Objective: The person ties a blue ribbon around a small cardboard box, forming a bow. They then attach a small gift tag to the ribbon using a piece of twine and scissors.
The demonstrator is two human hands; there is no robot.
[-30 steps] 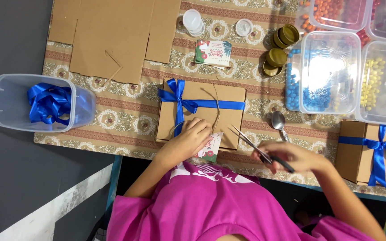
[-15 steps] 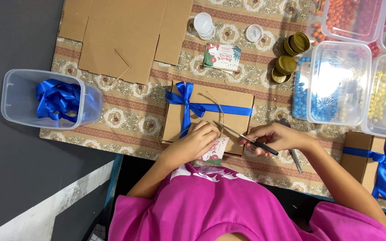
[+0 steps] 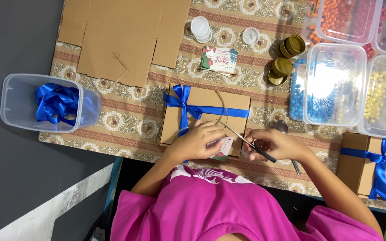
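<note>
Fingers (image 3: 211,131) rest on a cardboard box (image 3: 204,118) atop a patterned tablecloth (image 3: 126,120).

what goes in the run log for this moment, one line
left hand: holds gift tag on kraft box | right hand: holds scissors

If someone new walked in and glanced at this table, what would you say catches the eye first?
Probably the brown cardboard box tied with a bright blue ribbon at the table's middle, where the left hand presses a small gift tag to its near edge and the right hand holds scissors. At left a clear tub holds more blue ribbon; at upper right, clear containers hold orange, blue and yellow candies.
</note>
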